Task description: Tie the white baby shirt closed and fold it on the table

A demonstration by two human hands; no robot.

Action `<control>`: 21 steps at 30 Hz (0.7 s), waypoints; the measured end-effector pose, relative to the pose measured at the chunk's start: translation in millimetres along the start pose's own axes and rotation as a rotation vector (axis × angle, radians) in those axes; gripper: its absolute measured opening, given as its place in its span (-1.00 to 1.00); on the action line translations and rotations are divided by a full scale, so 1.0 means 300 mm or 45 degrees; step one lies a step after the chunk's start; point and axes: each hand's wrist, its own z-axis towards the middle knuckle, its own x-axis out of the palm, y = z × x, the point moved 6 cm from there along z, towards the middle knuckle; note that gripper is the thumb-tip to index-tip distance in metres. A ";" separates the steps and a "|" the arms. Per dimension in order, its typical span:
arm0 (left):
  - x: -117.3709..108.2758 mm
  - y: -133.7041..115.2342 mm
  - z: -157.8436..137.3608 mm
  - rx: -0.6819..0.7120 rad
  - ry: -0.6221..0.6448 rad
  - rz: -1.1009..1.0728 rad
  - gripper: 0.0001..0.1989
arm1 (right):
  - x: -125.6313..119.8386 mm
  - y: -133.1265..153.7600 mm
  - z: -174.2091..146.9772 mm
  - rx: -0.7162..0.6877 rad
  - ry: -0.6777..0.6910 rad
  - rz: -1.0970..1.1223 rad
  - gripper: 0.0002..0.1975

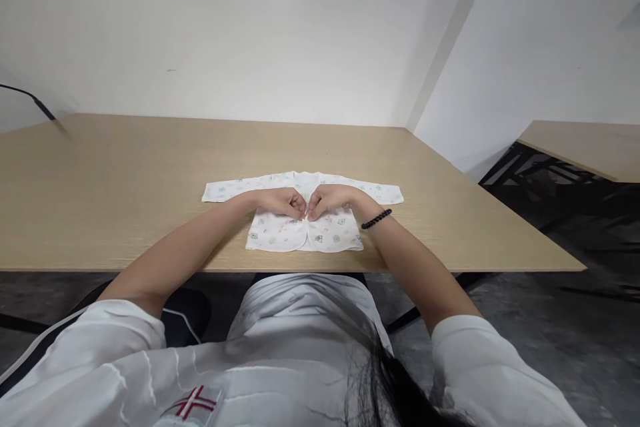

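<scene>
A small white baby jacket (280, 235) with a pastel print lies flat on the table, its sleeves spread to both sides and its rounded front hems toward me. My left hand (284, 202) is closed, with thumb and fingers pinching the left front edge at the middle opening. Across from it, my right hand (325, 200) pinches the right front edge in the same way. The two hands almost meet over the front opening. Any fastener between the fingertips is too small to make out. A black beaded bracelet (376, 219) circles my right wrist.
The wooden table (125, 180) reaches back to a white wall (225, 53). At the far left a thin black cable (43, 107) hangs over the tabletop. A second table (590, 147) with dark legs stands at the right, beyond a gap.
</scene>
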 end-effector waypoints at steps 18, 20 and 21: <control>-0.308 0.146 -0.142 -0.407 -0.612 0.536 -0.42 | -0.272 -0.237 -0.159 0.367 -0.766 -0.274 -0.59; -0.382 0.209 -0.201 -0.555 -0.673 0.599 -0.32 | -0.324 -0.315 -0.235 0.471 -0.876 -0.289 -0.62; -0.407 0.243 -0.228 -0.630 -0.664 0.612 -0.27 | -0.338 -0.351 -0.268 0.502 -0.897 -0.283 -0.67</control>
